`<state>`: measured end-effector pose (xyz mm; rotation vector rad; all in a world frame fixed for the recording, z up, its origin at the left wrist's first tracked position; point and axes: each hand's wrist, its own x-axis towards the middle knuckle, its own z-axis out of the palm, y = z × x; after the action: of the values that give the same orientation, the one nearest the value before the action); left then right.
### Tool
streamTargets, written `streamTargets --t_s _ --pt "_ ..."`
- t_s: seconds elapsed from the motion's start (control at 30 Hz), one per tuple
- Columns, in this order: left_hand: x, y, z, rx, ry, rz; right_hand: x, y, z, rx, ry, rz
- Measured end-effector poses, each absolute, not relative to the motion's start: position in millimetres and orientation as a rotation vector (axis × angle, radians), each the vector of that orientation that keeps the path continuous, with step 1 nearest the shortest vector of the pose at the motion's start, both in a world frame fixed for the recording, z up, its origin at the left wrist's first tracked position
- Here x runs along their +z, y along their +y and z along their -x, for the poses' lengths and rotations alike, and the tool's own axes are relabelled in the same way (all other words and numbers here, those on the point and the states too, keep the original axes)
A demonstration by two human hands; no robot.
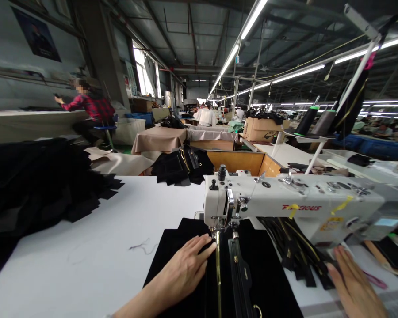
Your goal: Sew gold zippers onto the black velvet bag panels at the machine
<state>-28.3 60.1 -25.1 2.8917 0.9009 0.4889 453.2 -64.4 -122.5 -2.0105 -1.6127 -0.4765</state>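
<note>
A black fabric panel point(268, 274) lies beneath the presser foot of a white sewing machine point(262, 203). Along it runs a gold-toothed zipper point(218, 274), leading up to the needle area. Just right of that zipper is a black strip with gold hardware point(240, 269). My left hand point(187, 267) rests flat on the panel left of the zipper, fingers stretched out, fingertips close to the presser foot. At the right, my right hand point(356, 282) has its fingers extended by the machine's base, near a bunch of black zipper strips point(293, 247). Nothing shows in its grip.
A large pile of black fabric pieces point(43, 176) covers the table's left side. More black pieces with gold zippers point(184, 163) lie at the back edge. Thread cones point(307, 121) stand on a holder behind the machine. A person in a checked shirt point(93, 106) sits far left.
</note>
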Motion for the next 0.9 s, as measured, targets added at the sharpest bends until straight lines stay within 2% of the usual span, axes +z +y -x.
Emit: streamTargets --t_s 0.3,0.5,0.63,0.77,0.9 --pt "-20.9 55.0 28.3 0.576 0.882 -2.902 -126.1 -66.2 -459.9 -0.459 -1.651 1.993" --pt "-22.6 59.4 27.6 0.586 0.853 -2.912 -81.9 -66.4 -446.7 -0.47 -1.564 2.007" --pt "-16.0 60.5 23.4 0.581 0.868 -2.983 -38.2 -64.0 -368.4 -0.639 -1.647 1.766" --pt "-14.9 28.1 24.7 0.555 0.882 -3.136 -16.2 -63.4 -260.7 -0.52 -2.028 1.317" --pt "-39.5 -23.2 31.3 0.711 0.833 -3.416 -23.8 -60.5 -195.9 -0.318 -2.146 0.978"
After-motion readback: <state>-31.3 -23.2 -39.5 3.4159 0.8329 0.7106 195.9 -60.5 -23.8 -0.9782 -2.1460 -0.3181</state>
